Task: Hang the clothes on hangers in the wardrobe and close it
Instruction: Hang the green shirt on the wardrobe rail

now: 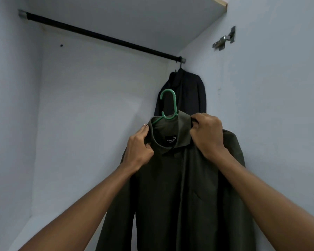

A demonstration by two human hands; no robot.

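From my head view, one dark shirt (183,93) already hangs at the rail's (101,36) right end; my left hand (140,147) and right hand (207,134) each pinch the olive shirt's (179,187) collar, grip clamped, seating it on the green hanger (168,105). It isn't on the rail yet, and closing the wardrobe is still left, I judge

Both hands (140,147) (207,134) grip olive shirt (179,187) collar on green hanger (168,105), below rail (101,36).
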